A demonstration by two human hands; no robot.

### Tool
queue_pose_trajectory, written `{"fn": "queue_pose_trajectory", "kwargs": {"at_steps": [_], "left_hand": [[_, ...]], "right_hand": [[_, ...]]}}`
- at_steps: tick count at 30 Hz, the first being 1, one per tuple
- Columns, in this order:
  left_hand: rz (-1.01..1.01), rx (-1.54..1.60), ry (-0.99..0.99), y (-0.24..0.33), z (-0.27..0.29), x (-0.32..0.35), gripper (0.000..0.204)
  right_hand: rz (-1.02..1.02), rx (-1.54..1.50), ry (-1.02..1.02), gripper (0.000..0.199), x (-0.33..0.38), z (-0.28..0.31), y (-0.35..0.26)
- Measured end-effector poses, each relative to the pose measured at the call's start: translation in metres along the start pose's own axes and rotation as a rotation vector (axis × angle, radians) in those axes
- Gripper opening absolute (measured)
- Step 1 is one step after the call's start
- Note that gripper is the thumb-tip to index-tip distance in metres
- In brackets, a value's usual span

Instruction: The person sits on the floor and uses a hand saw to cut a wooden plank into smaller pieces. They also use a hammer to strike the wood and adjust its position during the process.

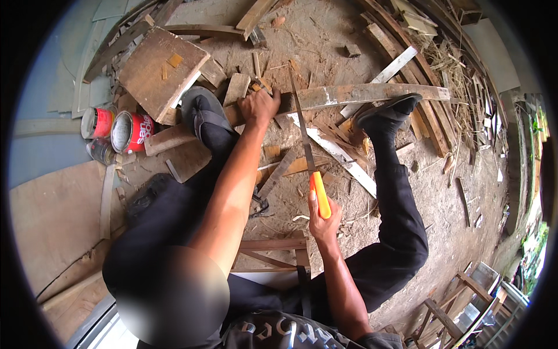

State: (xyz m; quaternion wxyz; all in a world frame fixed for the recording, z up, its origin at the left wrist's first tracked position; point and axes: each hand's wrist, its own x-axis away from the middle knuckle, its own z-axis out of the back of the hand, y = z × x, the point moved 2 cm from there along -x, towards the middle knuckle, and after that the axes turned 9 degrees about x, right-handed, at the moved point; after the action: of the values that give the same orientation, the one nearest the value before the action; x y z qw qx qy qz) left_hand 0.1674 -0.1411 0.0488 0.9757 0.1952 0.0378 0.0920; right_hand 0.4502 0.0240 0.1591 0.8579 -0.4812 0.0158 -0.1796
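Note:
A handsaw (319, 192) with a yellow-orange handle is held in my right hand (324, 225), its fingers closed round the grip. The long, narrow blade points away from me and lies across a weathered wooden beam (372, 93). My left hand (258, 107) is closed on that beam, a little left of the blade. Running from left to right, the beam passes near my sandalled left foot (210, 116), while my right foot (388, 113) rests against it farther right. Whether the teeth have cut into the wood I cannot tell.
Wood offcuts (279, 171) and a white-painted strip (343, 157) litter the floor. A thick wooden block (163, 70) and red paint cans (132, 132) stand at left. Long boards (401, 64) are piled at far right. A wooden frame (444, 317) lies at lower right.

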Motion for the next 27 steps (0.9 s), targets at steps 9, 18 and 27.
{"fn": "queue_pose_trajectory", "kwargs": {"at_steps": [9,18,27], "left_hand": [[-0.037,-0.043,0.035,0.001,-0.002,-0.003,0.056],[0.034,0.004,-0.062,0.008,-0.002,-0.004,0.056],[0.082,0.023,-0.122,0.001,0.004,-0.001,0.053]], "right_hand": [[-0.104,-0.020,-0.042,0.038,0.009,0.015,0.011],[0.060,0.040,0.034,0.029,-0.032,0.021,-0.020],[-0.062,0.056,-0.107,0.026,0.011,0.038,-0.006]]}}
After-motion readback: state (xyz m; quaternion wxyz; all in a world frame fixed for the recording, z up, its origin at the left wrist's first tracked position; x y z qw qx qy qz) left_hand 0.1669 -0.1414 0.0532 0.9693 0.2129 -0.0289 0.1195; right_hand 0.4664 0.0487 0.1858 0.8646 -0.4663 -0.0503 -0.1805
